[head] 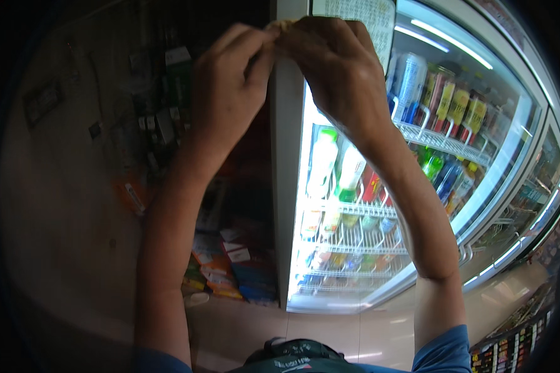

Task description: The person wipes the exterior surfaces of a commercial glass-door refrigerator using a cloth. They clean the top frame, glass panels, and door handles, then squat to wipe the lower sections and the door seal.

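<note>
Both arms reach up in front of an upright glass-door drinks cooler (291,163). My left hand (231,79) and my right hand (340,70) meet at the fingertips near the top of the view. Between them they pinch a small yellowish thing (283,25), too blurred and too covered by fingers to name. It is held in front of the cooler's upper left edge. Behind my right hand, a sheet with writing (354,11) is on the cooler's front, partly hidden by the knuckles.
Drink cans (448,102) and bottles (324,154) stand on white wire shelves (359,210) in the lit cooler. Left of it, packets and papers (224,265) are stacked in shadow. A display rack (508,345) stands at lower right on the tiled floor (326,326).
</note>
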`<state>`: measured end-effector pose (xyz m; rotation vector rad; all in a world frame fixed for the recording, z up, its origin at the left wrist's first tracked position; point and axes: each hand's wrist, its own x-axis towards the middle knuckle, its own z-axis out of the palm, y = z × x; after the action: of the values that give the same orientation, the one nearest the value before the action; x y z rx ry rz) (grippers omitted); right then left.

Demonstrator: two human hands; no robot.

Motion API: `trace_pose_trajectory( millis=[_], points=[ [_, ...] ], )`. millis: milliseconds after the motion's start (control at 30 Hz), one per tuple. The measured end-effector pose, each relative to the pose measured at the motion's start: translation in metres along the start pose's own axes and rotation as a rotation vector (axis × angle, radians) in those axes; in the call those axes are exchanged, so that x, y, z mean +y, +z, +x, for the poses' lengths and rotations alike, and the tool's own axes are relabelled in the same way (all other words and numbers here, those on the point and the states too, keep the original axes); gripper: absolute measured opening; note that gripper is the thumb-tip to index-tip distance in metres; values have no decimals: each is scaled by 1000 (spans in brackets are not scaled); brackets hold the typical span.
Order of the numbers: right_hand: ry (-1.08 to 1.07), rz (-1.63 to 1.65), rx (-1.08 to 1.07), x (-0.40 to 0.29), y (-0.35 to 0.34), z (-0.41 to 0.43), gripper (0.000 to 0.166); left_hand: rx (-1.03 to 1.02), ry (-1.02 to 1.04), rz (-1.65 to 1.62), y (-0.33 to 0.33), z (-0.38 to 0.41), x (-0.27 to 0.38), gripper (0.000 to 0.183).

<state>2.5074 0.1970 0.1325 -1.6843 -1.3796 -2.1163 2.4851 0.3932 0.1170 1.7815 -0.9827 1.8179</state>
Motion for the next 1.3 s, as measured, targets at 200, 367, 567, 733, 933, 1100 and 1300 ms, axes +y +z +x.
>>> trace_pose_trajectory(
  millis=[200,367,567,733,933,1100,1300],
  points=[
    [143,137,-139,-84,-4,-82,44,-112,-185,-58,-10,-124,29,23],
    [238,211,-255,-143,-17,-165,46,-206,-239,-45,-9,-215,60,32],
    [399,339,-459,-246,-31,-280,45,-405,-563,-213,-17,-363,110,25],
    [487,384,-590,-293,-39,-338,47,-481,-688,-207,-15,-427,136,26],
    [485,427,-585,-268,-47,-320,49,-483,-676,-228,-18,-375,136,23],
    [356,323,-505,-193,-60,-252,48,-372,-519,-179,1,-291,127,20],
    [209,45,-198,-85,-59,-157,49,-52,-131,-59,47,-159,91,21]
  ],
)
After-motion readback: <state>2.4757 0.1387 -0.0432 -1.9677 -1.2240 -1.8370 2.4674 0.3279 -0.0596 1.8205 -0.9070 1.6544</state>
